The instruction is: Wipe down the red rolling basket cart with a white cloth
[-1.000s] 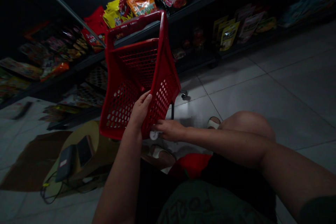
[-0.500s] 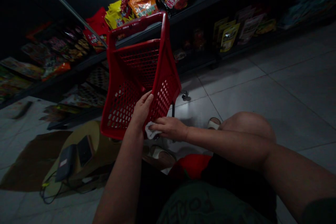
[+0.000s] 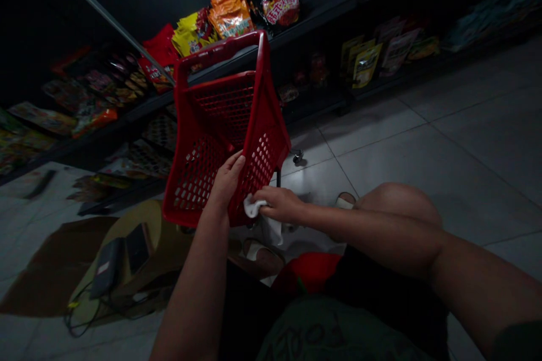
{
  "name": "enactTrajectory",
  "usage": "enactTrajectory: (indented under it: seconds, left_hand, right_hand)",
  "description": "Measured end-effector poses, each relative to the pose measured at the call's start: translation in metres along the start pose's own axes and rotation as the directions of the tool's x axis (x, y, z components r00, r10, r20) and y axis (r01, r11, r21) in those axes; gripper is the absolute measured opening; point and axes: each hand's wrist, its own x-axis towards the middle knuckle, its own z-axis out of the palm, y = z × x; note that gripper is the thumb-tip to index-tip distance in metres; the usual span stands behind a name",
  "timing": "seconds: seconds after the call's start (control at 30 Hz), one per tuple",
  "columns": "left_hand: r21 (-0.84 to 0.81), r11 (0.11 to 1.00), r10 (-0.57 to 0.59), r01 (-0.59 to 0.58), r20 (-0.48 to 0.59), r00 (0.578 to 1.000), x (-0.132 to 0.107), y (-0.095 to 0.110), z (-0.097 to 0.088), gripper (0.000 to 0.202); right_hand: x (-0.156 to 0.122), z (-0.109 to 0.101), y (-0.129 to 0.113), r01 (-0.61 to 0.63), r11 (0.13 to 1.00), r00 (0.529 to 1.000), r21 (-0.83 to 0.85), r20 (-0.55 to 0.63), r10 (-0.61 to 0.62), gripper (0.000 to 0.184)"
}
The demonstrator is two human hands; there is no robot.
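In front of me stands a red plastic shopping cart with perforated walls and a long handle at its top. My left hand is closed over the upper edge of its right side wall, the fingertips near the rim. To the right of that, my right hand grips a crumpled white cloth close against the lower outside of the same wall. A loose end of the cloth seems to hang below the hand. The fingers around the cloth are partly hidden.
Dark shelves with snack packets stand behind the cart. At left, a round tan stool carries two dark phone-like devices with a cable. Flattened cardboard lies on the tiled floor.
My right hand with the cloth has shifted slightly right along the cart's side, and more white cloth shows beneath it. My left hand keeps its place on the rim.
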Motion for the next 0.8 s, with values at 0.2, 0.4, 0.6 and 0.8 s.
enactTrajectory:
  seconds: [0.2, 0.4, 0.6, 0.8]
  left_hand:
    - [-0.002, 1.0, 0.0, 0.0, 0.012, 1.0, 0.001, -0.002, -0.004, 0.052]
    - [-0.014, 1.0, -0.017, 0.017, -0.004, 1.0, 0.005, -0.005, -0.005, 0.053]
    - [-0.007, 1.0, -0.023, 0.023, -0.012, 1.0, 0.009, 0.001, -0.001, 0.05]
    - [-0.008, 1.0, 0.015, -0.015, -0.001, 1.0, 0.012, 0.0, -0.002, 0.048]
  right_hand:
    - [-0.004, -0.001, 0.004, 0.073, 0.977, 0.997, -0.202, 0.054, -0.063, 0.055]
    - [-0.005, 0.009, 0.006, 0.084, 0.965, 0.993, -0.249, 0.102, -0.06, 0.065]
    - [0.012, 0.002, 0.006, -0.034, 0.996, 0.999, -0.085, 0.019, 0.036, 0.036]
    - [0.014, -0.006, 0.002, 0.059, 0.995, 0.99, 0.086, -0.132, -0.047, 0.036]
